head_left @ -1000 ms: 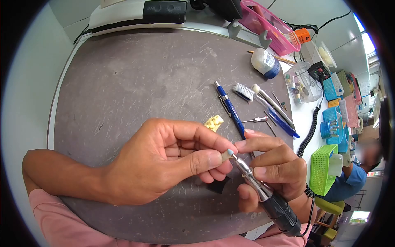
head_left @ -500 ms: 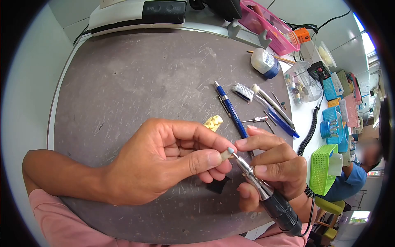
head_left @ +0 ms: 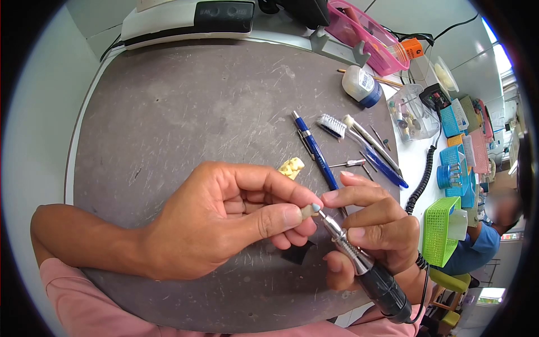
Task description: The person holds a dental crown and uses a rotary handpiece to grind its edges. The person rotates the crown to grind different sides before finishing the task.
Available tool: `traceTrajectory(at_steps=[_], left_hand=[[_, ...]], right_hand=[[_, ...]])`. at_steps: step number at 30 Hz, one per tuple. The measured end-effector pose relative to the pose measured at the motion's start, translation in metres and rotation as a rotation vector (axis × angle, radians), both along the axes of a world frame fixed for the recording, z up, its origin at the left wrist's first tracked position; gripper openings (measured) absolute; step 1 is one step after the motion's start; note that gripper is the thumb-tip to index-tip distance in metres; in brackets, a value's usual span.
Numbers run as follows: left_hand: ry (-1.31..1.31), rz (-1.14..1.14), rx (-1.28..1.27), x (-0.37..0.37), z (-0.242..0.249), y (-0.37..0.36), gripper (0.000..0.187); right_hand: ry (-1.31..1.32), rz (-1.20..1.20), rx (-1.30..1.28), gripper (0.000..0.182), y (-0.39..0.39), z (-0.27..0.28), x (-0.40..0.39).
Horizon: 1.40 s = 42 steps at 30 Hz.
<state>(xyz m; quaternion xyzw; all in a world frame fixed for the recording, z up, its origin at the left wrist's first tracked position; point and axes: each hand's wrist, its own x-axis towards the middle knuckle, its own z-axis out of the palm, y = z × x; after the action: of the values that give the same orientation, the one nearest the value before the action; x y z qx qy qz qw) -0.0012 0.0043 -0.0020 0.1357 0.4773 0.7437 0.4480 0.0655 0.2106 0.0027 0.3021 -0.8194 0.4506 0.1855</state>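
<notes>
My left hand (head_left: 224, 222) pinches a small off-white piece, which looks like a dental crown (head_left: 306, 212), between thumb and fingers. Most of that piece is covered by the fingertips. My right hand (head_left: 382, 230) is wrapped round a rotary handpiece (head_left: 362, 261) with a metal nose and black body. A light-blue tip (head_left: 316, 208) on the handpiece sits against or right beside the off-white piece; contact is too small to tell. Just beyond my left fingers lies a yellow dental model (head_left: 291, 167). A small black square (head_left: 298, 253) is on the mat below them.
Right of the hands lie a blue mechanical pencil (head_left: 315, 149), a toothbrush (head_left: 365, 146) and thin metal tools. Farther back stand a blue-lidded jar (head_left: 362, 86) and a pink basket (head_left: 370, 39). A coiled cord (head_left: 424, 180) and green basket (head_left: 441, 230) border the right side; a person sits beyond.
The light-blue tip has shifted very slightly to the right and down against the off-white piece, and the right hand with the handpiece moved a touch. Everything else stays in place.
</notes>
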Motion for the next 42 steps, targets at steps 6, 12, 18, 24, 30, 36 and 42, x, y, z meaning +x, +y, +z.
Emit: traceTrajectory(at_steps=[6, 12, 18, 24, 30, 36, 42], left_hand=[[-0.018, 0.007, -0.007, 0.0003, 0.0007, 0.0, 0.019], [-0.009, 0.004, -0.007, 0.0006, 0.0015, 0.0003, 0.02], [0.001, -0.001, -0.003, 0.0003, 0.0002, 0.0002, 0.021], [0.004, -0.004, -0.016, -0.0002, 0.0015, 0.0002, 0.021], [-0.007, 0.004, -0.018, 0.0004, 0.0014, 0.0002, 0.021], [0.002, 0.004, -0.008, 0.0003, 0.0004, -0.0003, 0.02], [0.007, -0.003, -0.017, 0.0001, 0.0022, 0.0005, 0.021]], right_hand=[[0.004, -0.031, -0.028, 0.036, -0.0001, -0.0002, -0.001], [-0.002, -0.018, -0.023, 0.037, -0.0019, 0.0004, -0.0005], [0.001, -0.026, -0.023, 0.036, -0.0019, -0.0003, -0.0006], [-0.02, -0.014, 0.004, 0.037, -0.0021, 0.0028, 0.0002], [0.003, -0.025, -0.002, 0.037, -0.0009, 0.0009, -0.0001], [0.012, -0.023, -0.023, 0.037, -0.0012, -0.0013, -0.0009], [0.007, -0.027, 0.001, 0.037, -0.0013, 0.0004, -0.0006]])
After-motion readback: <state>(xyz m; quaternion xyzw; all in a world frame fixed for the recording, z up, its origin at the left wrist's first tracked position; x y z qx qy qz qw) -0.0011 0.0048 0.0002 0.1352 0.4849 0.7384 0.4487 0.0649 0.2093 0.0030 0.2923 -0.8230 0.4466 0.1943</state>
